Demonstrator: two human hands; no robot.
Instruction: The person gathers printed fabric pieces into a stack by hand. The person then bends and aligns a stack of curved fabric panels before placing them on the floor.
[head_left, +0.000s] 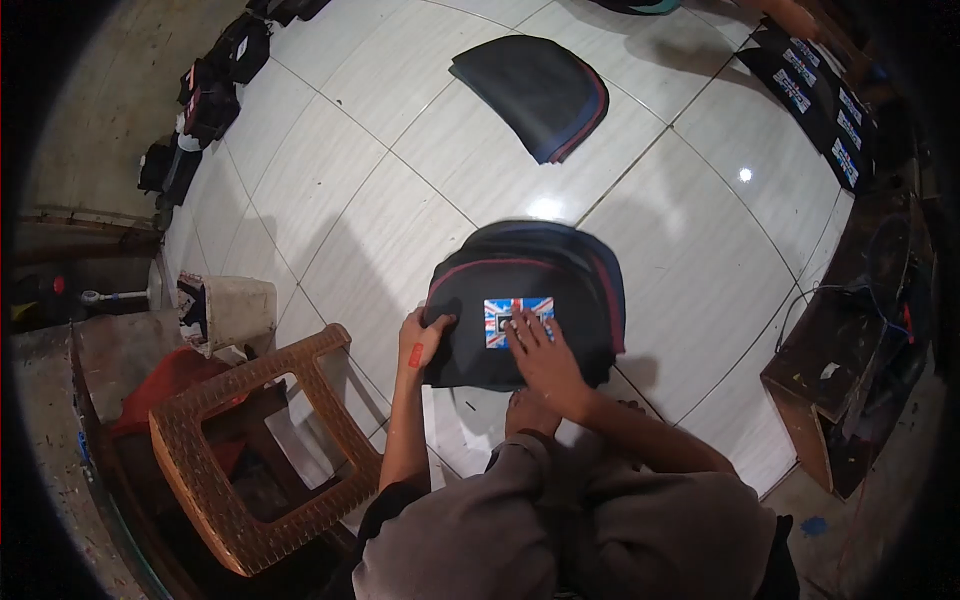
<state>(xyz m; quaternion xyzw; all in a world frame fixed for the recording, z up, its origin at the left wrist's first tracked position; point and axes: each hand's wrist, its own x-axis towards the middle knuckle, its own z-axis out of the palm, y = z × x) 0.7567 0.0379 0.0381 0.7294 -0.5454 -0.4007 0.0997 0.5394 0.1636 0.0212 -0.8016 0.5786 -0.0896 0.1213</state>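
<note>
In front of my feet lies a stack of dark rounded fabric panels (465, 350), some edged in red and blue. A rectangular patch (495, 333) with a blue, white and red flag-like print lies on the top black panel. My left hand (425, 335) grips the stack's left edge, thumb on top and the other fingers out of sight underneath. Fingers stretched out, my right hand (545, 358) lies flat over the patch and covers part of it.
Another pile of dark panels (535, 90) lies farther ahead on the tiled floor. Black pieces with printed patches (800, 85) are at the upper right. A brown plastic stool (260, 445) lies at left near a white bin (240, 312); a wooden box (800, 405) stands right.
</note>
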